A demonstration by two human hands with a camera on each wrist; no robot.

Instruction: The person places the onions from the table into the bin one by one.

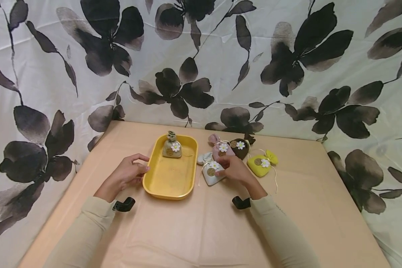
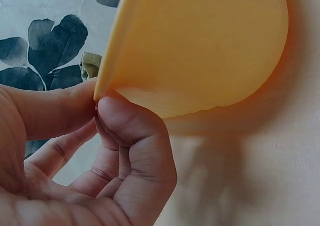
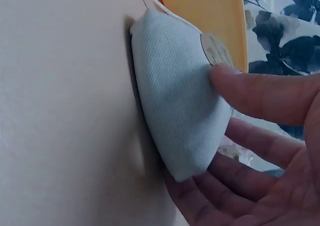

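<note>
My left hand (image 1: 130, 172) pinches the left rim of a yellow tray (image 1: 167, 182) between thumb and finger; the left wrist view shows the tray wall (image 2: 210, 45) close up. In the tray's upper part sits a small grey-beige drawstring pouch (image 1: 168, 150) with a white flower. My right hand (image 1: 237, 170) holds a white drawstring pouch (image 1: 213, 181) just right of the tray. In the right wrist view my thumb presses near the round tag (image 3: 215, 49) of the ribbed white pouch (image 3: 172, 90), with the other fingers at its side and corner.
Behind the right hand lie a pink pouch (image 1: 217, 149) and a dark brown pouch (image 1: 242, 152). A yellow-green pouch (image 1: 258, 169) lies right of that hand, its string trailing. The peach-coloured table (image 1: 174, 230) ends at a floral cloth (image 1: 221, 85).
</note>
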